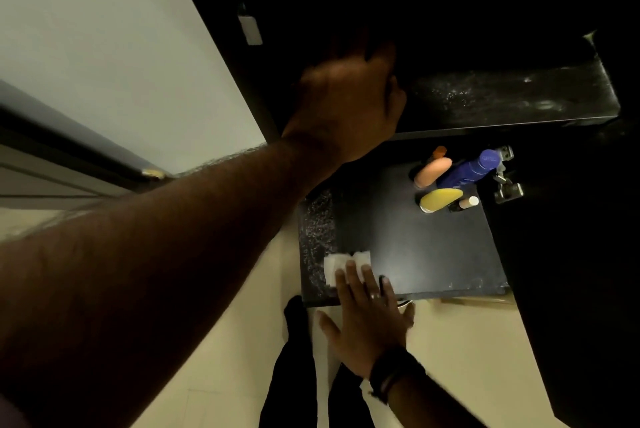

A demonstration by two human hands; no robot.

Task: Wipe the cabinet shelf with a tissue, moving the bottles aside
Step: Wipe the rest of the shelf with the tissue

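Pressing tissue (346, 266) on shelf (415, 247): right hand (370, 320), fingers flat; left hand (346, 98) seemingly gripping upper shelf (512, 98).

1. There is one view only, from the wide-angle camera on my head.
2. It faces forward and steeply down into the dark cabinet, past the upper shelf (512, 98) to the lower shelf (408, 240) and the pale floor (460, 351) beneath.
3. It sits close: my left arm (145, 272) fills the lower left of the frame.
4. The wide lens bends straight edges towards the borders.
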